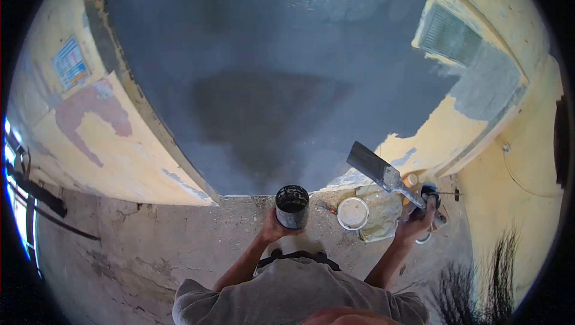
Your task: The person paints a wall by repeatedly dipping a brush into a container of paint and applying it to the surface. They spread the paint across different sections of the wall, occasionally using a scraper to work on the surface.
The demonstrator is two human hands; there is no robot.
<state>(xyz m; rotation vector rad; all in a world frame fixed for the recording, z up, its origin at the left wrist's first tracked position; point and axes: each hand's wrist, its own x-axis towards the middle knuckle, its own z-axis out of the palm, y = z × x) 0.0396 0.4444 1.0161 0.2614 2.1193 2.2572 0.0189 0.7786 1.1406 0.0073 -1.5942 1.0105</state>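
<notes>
scraper (390, 179) in right hand (413, 224), edges well apart from container (291, 219).

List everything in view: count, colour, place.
Grey coating: 1 large area, grey with darker patches, upper centre
Wall: yellow, patchy, around the coating
Vent grille: 1, greyish, upper right
Poster: 1, blue and white, upper left
Wide-bladed trowel: 1, grey, held right of centre
Cylindrical container: 1, dark, held near centre
Round tub: 1, white, on floor
Sheet or sack: 1, dull greenish, beside tub
Cable: 1, thin, right wall
Bristly bundle: dark, lower right
Floor: greyish, below wall
Shirt: 1, grey, bottom centre
Left hand: 1, bare, around container
Right hand: 1, bare, gripping trowel
</notes>
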